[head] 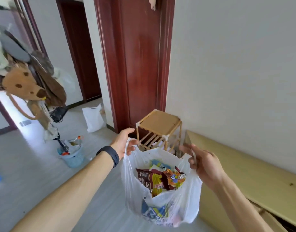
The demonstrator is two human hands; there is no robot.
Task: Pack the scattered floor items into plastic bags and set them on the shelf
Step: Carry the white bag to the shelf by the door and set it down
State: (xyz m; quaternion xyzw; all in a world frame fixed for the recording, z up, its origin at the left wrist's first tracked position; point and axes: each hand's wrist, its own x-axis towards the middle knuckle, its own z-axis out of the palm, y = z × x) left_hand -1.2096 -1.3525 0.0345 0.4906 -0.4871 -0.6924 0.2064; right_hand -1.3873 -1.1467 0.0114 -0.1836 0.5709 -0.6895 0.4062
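A white plastic bag [182, 205] hangs between my two hands, held up above the floor. My left hand [123, 143] grips its left handle and my right hand [205, 164] pinches its right handle, which keeps the mouth wide. Inside lie several snack packets [158, 180], brown, yellow and orange, with a blue-and-white pack showing through the bag's lower wall. Just beyond the bag stands a small wooden shelf [158, 122] with a tan top and slatted lower levels.
A pale wooden cabinet [244, 166] runs along the right wall. A dark red door [139, 64] is behind the shelf. On the floor to the left are a blue basket [73, 155] of clutter, a white bag [93, 118] and a loaded coat rack [32, 84].
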